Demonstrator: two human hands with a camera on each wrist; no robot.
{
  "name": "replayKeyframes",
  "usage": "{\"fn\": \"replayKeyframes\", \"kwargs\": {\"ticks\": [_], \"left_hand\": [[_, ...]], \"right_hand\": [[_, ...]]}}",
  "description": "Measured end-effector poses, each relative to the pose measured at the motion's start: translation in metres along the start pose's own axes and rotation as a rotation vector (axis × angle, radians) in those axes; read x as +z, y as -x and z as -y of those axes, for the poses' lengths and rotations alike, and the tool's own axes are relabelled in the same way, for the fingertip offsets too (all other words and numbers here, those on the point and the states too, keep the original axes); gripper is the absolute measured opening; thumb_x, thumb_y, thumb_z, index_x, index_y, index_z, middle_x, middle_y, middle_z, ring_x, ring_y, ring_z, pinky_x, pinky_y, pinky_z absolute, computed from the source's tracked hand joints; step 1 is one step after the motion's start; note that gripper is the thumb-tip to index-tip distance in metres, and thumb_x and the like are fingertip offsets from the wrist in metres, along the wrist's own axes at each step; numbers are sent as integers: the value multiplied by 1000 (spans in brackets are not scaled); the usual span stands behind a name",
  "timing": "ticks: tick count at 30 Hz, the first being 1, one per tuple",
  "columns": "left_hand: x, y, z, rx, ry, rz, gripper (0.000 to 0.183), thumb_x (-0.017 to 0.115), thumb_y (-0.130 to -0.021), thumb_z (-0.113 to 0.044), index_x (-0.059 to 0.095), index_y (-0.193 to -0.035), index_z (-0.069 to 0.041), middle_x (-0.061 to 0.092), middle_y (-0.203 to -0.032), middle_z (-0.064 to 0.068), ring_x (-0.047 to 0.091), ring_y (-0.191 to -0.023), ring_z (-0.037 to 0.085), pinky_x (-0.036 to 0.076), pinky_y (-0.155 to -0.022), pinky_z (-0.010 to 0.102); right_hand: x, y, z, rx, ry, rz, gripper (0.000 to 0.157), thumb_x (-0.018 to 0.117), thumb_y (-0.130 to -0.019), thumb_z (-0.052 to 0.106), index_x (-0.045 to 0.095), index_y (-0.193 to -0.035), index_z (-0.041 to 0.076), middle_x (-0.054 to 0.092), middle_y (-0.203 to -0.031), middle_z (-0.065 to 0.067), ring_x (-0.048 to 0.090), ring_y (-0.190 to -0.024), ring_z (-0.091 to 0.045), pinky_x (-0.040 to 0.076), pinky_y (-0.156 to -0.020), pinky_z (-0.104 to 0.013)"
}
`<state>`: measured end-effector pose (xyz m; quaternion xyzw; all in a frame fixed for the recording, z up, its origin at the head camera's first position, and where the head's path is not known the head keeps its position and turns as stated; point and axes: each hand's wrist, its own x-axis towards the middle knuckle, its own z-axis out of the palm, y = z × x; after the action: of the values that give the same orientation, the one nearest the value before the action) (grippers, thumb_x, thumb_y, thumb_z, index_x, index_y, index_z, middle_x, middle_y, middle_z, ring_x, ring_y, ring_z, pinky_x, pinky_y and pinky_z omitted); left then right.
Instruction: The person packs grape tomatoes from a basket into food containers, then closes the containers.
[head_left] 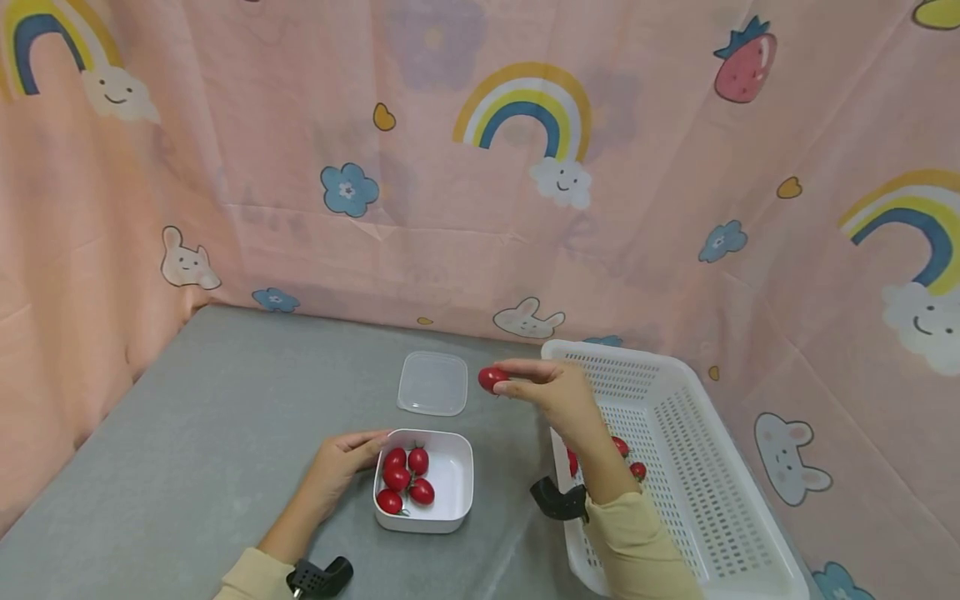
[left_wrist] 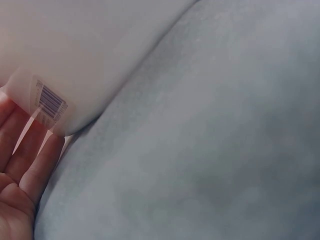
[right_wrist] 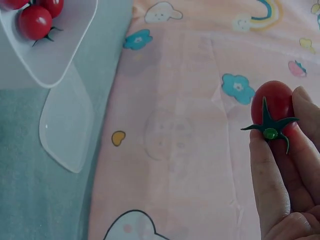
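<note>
A red cherry tomato (head_left: 492, 380) with a green star-shaped calyx is pinched between the thumb and fingers of my right hand (head_left: 558, 400). This hand is raised near the left rim of a white basket, right of a clear lid; the right wrist view shows the tomato (right_wrist: 272, 105) close up. My left hand (head_left: 337, 467) rests against the left side of a small white box (head_left: 450, 492), which holds several cherry tomatoes. In the left wrist view, its fingers (left_wrist: 42, 167) lie fairly straight against the box wall, next to a barcode label (left_wrist: 50, 102).
The clear lid (head_left: 432, 383) lies on the grey table (head_left: 225, 433) behind the box. The perforated white basket (head_left: 705, 467) stands at the right, with several tomatoes (head_left: 637, 471) visible inside, partly behind my right forearm. A pink printed curtain (head_left: 420, 250) borders the table's back.
</note>
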<state>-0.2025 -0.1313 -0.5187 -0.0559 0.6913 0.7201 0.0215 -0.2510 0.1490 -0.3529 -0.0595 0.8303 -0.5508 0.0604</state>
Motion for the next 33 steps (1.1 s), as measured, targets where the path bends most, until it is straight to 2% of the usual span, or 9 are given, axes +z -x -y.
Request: {"fn": "replayKeyframes", "kwargs": {"ticks": [9,18,25,33], "left_hand": [[-1,1,0,-2,0,-14,33,66,-94,-13,67,-118,10,74,-112,12,70,-87,2,54,-82,20],[-1,1,0,5,-15,-17,32,67,-94,-14,69,-116,9,73,-115,15,68,-91,0,54,-83,20],[-2,1,0,11,-22,-9,33,67,-94,-16,69,-117,8,72,-117,16,67,-92,0,54,-83,19],[-2,0,0,6,-18,-9,32,67,-94,-15,69,-116,8,73,-116,15,68,-91,0,54,-83,19]], "right_hand": [[11,6,6,-20,-65,20,34,85,-78,20,78,-109,10,78,-99,-4,68,-89,-13,50,-84,-32],[20,13,10,-38,-50,18,32,86,-77,24,79,-107,15,79,-99,-3,67,-102,-13,49,-88,-31],[25,18,14,-55,-63,5,32,85,-78,20,78,-108,10,78,-101,-6,66,-99,-10,50,-85,-28],[33,24,20,-50,-81,-6,30,85,-78,19,79,-106,10,77,-105,-7,68,-102,-14,54,-85,-28]]}}
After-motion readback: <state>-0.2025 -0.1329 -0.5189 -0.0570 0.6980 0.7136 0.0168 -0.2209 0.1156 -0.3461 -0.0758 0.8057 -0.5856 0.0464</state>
